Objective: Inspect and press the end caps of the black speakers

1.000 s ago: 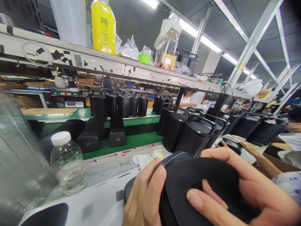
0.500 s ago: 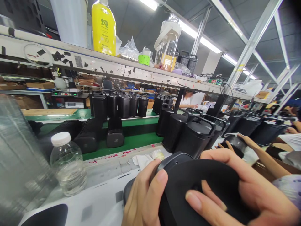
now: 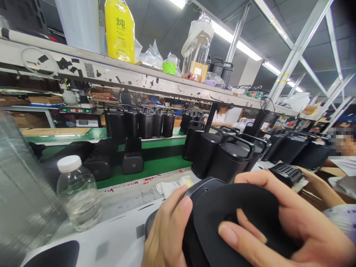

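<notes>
Both hands are on it: the black speaker housing (image 3: 244, 218) sits low and right of centre, tipped so its rounded end faces the camera and its long axis runs down and away. The left hand (image 3: 167, 237) clasps its near-left edge, thumb up the side. The right hand (image 3: 294, 222) wraps over the top, fingers (image 3: 239, 237) pressing the dark face. The housing's lower body is cut off by the frame, and both wrists too. A clear water bottle (image 3: 78, 193) stands well apart, left, on the white bench (image 3: 116, 237).

Both hands, the left hand (image 3: 167, 237) and right hand (image 3: 292, 226), are bare, with short trimmed nails.
</notes>
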### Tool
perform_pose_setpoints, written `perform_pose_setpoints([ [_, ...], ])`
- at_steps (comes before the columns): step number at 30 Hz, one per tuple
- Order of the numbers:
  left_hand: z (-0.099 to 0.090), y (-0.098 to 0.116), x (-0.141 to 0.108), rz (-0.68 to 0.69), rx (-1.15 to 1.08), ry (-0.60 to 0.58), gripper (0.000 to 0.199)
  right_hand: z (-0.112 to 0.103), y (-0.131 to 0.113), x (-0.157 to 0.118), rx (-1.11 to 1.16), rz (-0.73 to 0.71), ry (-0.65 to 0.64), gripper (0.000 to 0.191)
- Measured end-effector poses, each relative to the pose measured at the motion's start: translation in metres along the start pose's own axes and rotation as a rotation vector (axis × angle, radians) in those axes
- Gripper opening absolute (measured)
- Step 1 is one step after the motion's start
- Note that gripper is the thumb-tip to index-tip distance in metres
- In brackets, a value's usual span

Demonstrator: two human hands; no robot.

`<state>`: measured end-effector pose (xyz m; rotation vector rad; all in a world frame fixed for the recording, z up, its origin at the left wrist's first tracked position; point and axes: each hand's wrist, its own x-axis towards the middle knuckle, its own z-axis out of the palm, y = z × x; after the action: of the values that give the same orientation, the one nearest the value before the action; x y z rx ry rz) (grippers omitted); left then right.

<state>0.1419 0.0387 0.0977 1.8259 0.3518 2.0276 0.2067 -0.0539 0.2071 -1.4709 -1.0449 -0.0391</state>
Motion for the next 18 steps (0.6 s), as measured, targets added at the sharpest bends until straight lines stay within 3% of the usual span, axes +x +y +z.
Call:
perform_pose_setpoints([
  [3,0.002,0.002,-0.001,-0.024,-0.034,-0.002,0.061,0.001,0.002,-0.003,0.030,0.021,-0.003,0.032],
  [9,-0.002,0.004,0.006,0.068,0.052,-0.045,0.086,0.003,-0.002,-0.004,0.055,0.059,0.016,0.032],
  [13,-0.002,0.004,0.007,0.069,0.052,-0.023,0.073,0.001,-0.004,-0.002,0.006,0.054,0.012,0.032],
  [18,0.004,0.005,0.005,0.074,0.045,0.022,0.061,-0.004,0.010,0.002,-0.065,-0.028,-0.022,0.031],
])
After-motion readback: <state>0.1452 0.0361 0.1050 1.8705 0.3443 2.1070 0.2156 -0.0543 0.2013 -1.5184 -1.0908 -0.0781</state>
